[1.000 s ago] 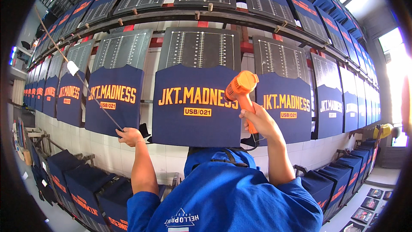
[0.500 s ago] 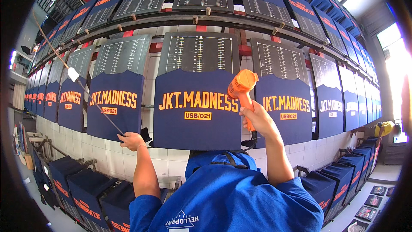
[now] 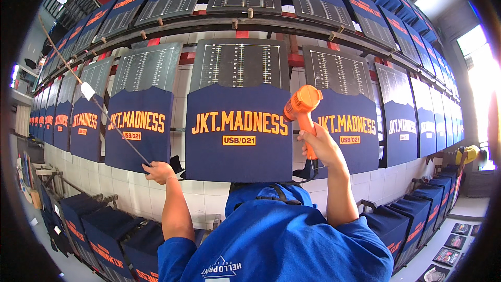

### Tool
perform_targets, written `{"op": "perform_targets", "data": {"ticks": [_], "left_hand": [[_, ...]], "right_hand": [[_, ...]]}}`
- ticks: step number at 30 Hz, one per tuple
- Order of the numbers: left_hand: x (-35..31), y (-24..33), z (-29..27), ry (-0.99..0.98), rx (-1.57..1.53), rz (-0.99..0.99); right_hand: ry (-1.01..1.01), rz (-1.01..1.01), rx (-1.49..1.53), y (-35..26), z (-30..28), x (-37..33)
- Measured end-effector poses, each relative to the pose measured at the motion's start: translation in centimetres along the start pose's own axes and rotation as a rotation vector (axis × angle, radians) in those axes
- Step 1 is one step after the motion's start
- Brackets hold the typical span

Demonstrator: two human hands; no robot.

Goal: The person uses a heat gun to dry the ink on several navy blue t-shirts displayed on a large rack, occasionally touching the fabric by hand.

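Observation:
My right hand is wrapped round the handle of an orange hair dryer. The dryer is raised in front of the gap between the middle shirt and the one to its right. In my left hand is the lower end of a thin dark cord, its fingers closed on it. That cord slants up to the far left, with a white piece partway along. Ahead of me, a navy shirt with orange-yellow lettering lies over a dark board marked with white scales.
More printed navy shirts on boards stretch left and right; some at right look white-lettered. Behind runs a rail with wooden pegs and another row of boards. Covered boards also stand on both sides behind me.
My right hand has shifted slightly to the right with the hair dryer. My left hand keeps its hold on the cord, almost unmoved.

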State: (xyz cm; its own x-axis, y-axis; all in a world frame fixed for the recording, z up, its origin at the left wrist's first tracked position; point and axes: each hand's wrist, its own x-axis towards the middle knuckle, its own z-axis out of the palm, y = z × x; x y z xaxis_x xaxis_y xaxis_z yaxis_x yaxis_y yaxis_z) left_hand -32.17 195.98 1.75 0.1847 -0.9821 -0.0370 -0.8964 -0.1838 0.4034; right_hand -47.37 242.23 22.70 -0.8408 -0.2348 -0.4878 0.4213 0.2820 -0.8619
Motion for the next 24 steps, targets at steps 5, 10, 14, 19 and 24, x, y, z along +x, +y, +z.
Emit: {"op": "perform_targets", "data": {"ticks": [5,10,14,19,24], "left_hand": [[0.0,0.0,0.1,-0.007,-0.016,0.002],[0.0,-0.2,0.2,0.004,-0.012,0.005],[0.2,-0.5,0.6,0.013,-0.024,0.011],[0.3,-0.4,0.6,0.014,-0.017,0.016],[0.6,-0.6,1.0,0.035,-0.007,0.018]], "right_hand": [[-0.030,0.006,0.033,0.0,0.2,0.9],[-0.088,0.065,-0.035,-0.4,-0.1,0.0],[-0.112,0.082,-0.063,0.1,-0.6,-1.0],[-0.066,0.096,-0.086,-0.3,-0.3,-2.0],[-0.052,0.114,-0.096,0.0,-0.7,-2.5]]}}
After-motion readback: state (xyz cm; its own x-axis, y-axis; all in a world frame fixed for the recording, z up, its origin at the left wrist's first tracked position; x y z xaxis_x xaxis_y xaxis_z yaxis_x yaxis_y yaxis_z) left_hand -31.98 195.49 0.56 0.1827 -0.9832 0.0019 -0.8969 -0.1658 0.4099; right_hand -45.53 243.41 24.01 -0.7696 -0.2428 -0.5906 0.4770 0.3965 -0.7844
